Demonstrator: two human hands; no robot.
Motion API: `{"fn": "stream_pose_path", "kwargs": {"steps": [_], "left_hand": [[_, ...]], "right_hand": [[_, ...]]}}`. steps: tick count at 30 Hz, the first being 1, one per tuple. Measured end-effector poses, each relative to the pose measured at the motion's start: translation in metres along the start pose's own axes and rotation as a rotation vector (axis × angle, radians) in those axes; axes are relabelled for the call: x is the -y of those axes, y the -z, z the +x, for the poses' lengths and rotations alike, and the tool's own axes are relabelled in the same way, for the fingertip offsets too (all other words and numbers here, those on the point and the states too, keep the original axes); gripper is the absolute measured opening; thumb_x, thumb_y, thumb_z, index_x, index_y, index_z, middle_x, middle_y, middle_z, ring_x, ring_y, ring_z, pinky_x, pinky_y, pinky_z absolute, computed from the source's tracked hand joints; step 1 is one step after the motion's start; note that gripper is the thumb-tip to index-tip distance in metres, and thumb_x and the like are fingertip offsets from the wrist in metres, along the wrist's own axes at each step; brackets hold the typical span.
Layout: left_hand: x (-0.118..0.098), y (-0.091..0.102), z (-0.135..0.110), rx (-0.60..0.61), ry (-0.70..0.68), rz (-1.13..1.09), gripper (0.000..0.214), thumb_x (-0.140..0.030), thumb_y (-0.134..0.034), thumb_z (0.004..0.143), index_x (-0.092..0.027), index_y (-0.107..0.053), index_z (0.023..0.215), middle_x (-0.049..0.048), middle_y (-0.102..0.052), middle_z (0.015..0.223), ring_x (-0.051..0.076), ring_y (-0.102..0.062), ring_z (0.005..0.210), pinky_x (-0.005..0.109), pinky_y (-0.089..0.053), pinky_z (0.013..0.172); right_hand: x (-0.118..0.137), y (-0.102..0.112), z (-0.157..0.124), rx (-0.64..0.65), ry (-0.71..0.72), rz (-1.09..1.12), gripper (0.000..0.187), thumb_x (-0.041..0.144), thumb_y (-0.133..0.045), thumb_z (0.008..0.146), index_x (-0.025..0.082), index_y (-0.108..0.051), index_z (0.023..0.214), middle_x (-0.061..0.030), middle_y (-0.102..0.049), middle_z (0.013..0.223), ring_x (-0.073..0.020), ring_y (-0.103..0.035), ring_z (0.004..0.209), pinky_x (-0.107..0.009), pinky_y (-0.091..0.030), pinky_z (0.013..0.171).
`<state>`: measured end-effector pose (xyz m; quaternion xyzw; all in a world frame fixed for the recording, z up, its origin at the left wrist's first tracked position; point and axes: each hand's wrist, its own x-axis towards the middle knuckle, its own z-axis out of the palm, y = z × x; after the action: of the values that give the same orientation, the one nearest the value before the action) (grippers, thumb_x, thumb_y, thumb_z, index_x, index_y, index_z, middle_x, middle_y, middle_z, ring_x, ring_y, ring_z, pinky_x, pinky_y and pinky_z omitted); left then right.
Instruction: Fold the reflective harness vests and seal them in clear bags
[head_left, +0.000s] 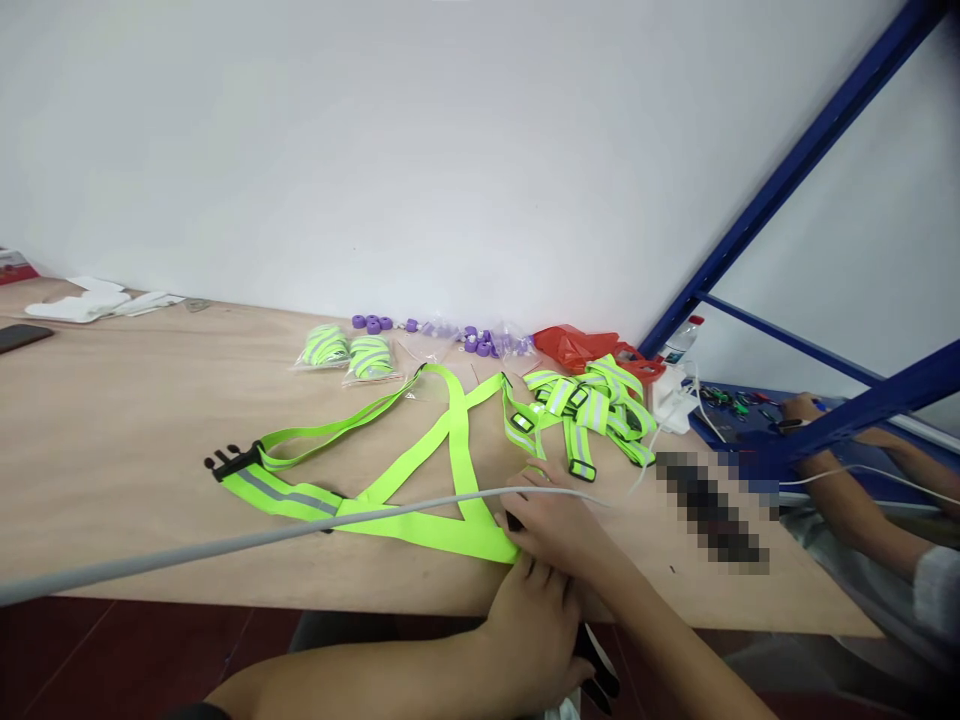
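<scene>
A neon-yellow reflective harness vest (pixel 420 530) lies spread on the wooden table, its straps crossing and a black buckle (pixel 232 462) at its left end. My right hand (pixel 551 515) is closed on the vest's right end, where a small black piece shows beneath the fingers. Just below it, at the table edge, my left hand (pixel 536 625) is closed with curled fingers against the same end of the band. The hands overlap, so what lies between them is hidden. Beyond them sits a heap of similar reflective straps (pixel 592 405) with black sliders.
Two bagged reflective straps (pixel 371 358), purple rolls (pixel 480 342) and a red plastic bag (pixel 577 345) line the wall. A grey cable (pixel 300 535) crosses in front of the vest. To the right stand a bottle (pixel 682 340) and a blue frame (pixel 795 190); another person's arms (pixel 847 500) work beyond.
</scene>
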<state>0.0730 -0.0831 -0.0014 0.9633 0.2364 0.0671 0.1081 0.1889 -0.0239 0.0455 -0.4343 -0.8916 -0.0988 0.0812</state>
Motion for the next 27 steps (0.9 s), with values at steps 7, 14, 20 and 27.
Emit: {"fn": "stream_pose_path", "kwargs": {"steps": [7,14,20,27], "left_hand": [[-0.002,-0.008,-0.009,-0.022,0.015,-0.016,0.075,-0.055,-0.061,0.095,-0.003,-0.051,0.147,0.0227,-0.049,0.153,0.040,-0.042,0.142,0.054,-0.030,0.119],[0.005,0.002,-0.016,-0.061,0.000,-0.105,0.073,-0.050,-0.060,0.097,-0.008,-0.043,0.153,0.0183,-0.048,0.155,0.037,-0.040,0.146,0.054,-0.028,0.121],[0.020,0.003,-0.020,-0.015,0.087,-0.201,0.079,-0.048,-0.065,0.093,-0.012,-0.037,0.158,0.0194,-0.042,0.159,0.043,-0.041,0.144,0.061,-0.034,0.117],[0.009,-0.007,-0.003,-0.062,0.232,-0.200,0.068,-0.051,-0.046,0.102,-0.017,-0.035,0.160,0.0146,-0.048,0.156,0.036,-0.052,0.136,0.048,-0.046,0.111]], "right_hand": [[0.013,-0.005,0.012,0.001,-0.045,0.064,0.021,0.036,-0.079,0.084,0.025,-0.063,0.078,-0.0031,-0.070,0.083,-0.0245,-0.064,0.086,-0.044,-0.045,0.100],[0.028,-0.012,0.020,0.023,-0.090,0.120,0.030,0.044,-0.084,0.078,0.024,-0.062,0.079,-0.0022,-0.069,0.083,-0.0252,-0.064,0.087,-0.040,-0.049,0.089],[0.031,-0.014,0.027,0.028,-0.085,0.101,0.030,0.043,-0.084,0.079,0.023,-0.061,0.078,-0.0044,-0.068,0.084,-0.0265,-0.063,0.083,-0.039,-0.049,0.078],[0.048,-0.024,0.045,0.107,-0.100,0.129,0.027,0.042,-0.080,0.083,0.022,-0.062,0.082,-0.0069,-0.069,0.090,-0.0291,-0.065,0.089,-0.040,-0.051,0.079]]}}
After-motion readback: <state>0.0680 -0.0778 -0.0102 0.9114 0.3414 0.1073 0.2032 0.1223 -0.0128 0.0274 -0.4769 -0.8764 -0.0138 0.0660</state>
